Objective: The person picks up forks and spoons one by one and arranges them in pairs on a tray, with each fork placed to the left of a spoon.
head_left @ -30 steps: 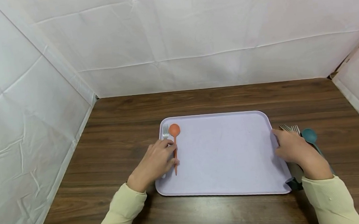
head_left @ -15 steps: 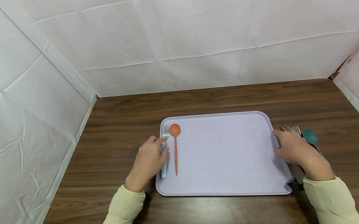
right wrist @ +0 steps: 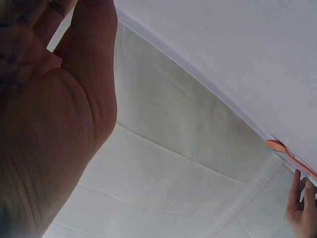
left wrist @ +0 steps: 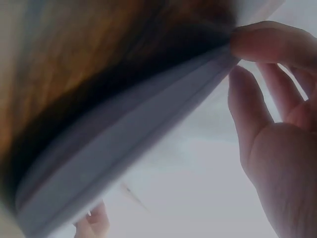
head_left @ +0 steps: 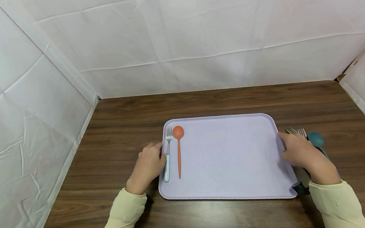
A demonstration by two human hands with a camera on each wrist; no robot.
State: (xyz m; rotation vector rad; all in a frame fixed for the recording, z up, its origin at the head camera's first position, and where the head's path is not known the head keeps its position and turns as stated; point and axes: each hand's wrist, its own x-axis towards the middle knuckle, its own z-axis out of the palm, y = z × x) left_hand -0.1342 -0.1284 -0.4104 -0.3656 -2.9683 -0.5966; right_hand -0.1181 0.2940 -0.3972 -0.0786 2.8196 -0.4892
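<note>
The left hand (head_left: 146, 167) is no longer covering the fork (head_left: 168, 158) and spoon (head_left: 179, 149), which are lying at the tray's (head_left: 227, 157) left side, seemingly placed. It and the right hand (head_left: 302, 154) are touching opposite rims; whether either is gripping, I cannot tell.

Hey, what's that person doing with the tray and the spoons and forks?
Somebody has both hands at the sides of a lilac tray on a wooden table: the left hand is at its left edge and the right hand at its right edge. A fork with a pale blue handle and an orange spoon lie side by side on the tray's left part. Beyond the right edge are two more forks, partly hidden, and a teal spoon.
</note>
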